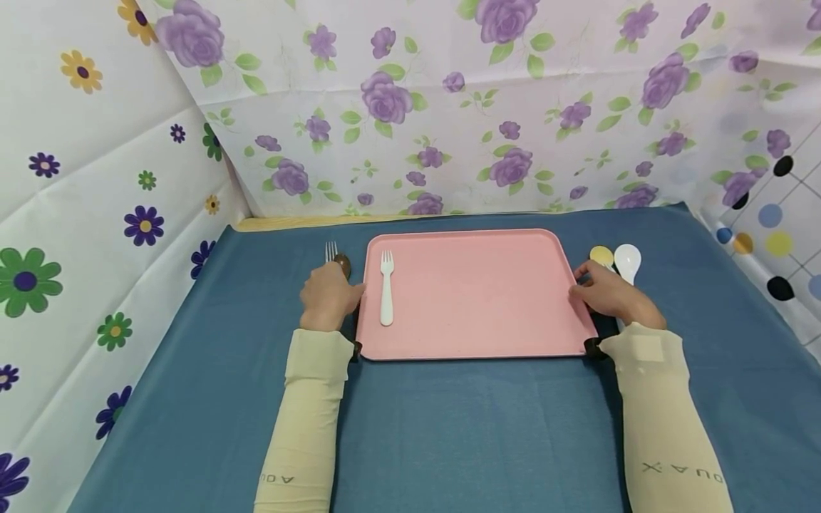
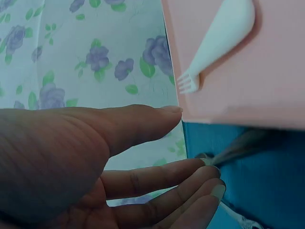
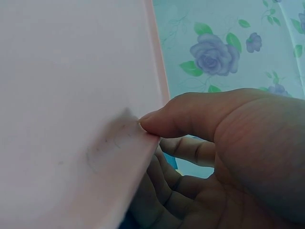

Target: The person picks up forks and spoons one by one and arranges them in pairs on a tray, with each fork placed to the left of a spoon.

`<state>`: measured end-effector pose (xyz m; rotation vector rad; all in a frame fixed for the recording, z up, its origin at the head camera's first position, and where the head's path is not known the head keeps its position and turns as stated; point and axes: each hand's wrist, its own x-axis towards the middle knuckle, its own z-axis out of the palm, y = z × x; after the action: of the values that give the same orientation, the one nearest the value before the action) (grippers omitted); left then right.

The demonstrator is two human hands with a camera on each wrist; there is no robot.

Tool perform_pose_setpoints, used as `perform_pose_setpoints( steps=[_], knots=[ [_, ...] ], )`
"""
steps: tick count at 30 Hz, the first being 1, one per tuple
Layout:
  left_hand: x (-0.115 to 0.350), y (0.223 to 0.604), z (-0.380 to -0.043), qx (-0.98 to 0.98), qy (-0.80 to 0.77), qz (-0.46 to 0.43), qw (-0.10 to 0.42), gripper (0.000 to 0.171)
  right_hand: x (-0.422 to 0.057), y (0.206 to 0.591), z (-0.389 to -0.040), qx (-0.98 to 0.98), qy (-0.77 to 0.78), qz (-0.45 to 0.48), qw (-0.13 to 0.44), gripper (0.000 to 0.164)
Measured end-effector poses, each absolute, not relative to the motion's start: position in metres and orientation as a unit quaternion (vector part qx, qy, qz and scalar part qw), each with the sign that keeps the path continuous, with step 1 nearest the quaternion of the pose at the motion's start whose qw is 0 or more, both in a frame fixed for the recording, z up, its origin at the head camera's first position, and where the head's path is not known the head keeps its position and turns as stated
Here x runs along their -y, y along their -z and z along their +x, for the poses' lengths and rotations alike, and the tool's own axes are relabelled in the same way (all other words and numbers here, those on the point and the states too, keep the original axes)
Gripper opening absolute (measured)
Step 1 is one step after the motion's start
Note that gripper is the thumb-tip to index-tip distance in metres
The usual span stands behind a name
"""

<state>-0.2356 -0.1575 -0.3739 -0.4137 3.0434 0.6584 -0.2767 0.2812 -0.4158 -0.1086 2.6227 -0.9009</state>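
A pink rectangular tray [image 1: 474,296] lies in front of me, with a white plastic fork [image 1: 387,288] along its left side. My right hand [image 1: 612,293] pinches the tray's right edge. In the right wrist view the thumb [image 3: 178,117] presses on top of the rim and the other fingers are below it. At the tray's left edge is my left hand [image 1: 327,296], its thumb tip at the rim and its fingers [image 2: 167,188] fairly straight and apart from the thumb. A metal fork [image 1: 331,251] and a brown spoon [image 1: 343,265] show just beyond that hand, partly hidden by it.
Beyond my right hand lie a white spoon [image 1: 628,261] and a yellow-ended utensil [image 1: 601,255], both partly covered. A blue cloth [image 1: 474,434] covers the table. Flowered sheets [image 1: 410,107] hang behind and at the left, and a dotted one [image 1: 779,235] at the right.
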Motion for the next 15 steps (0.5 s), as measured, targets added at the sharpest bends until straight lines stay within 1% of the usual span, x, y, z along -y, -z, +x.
perform_pose_setpoints(
  steps=[8,15],
  knots=[
    [0.167,0.374,-0.235,-0.964,-0.225,-0.141,0.021,0.037,-0.282,0.416,-0.276,-0.929,0.319,-0.040,0.183,0.040],
    [0.169,0.379,-0.236,-0.962,-0.234,-0.140,0.033,0.042,-0.282,0.415,-0.277,-0.930,0.316,-0.039,0.182,0.040]
  ],
)
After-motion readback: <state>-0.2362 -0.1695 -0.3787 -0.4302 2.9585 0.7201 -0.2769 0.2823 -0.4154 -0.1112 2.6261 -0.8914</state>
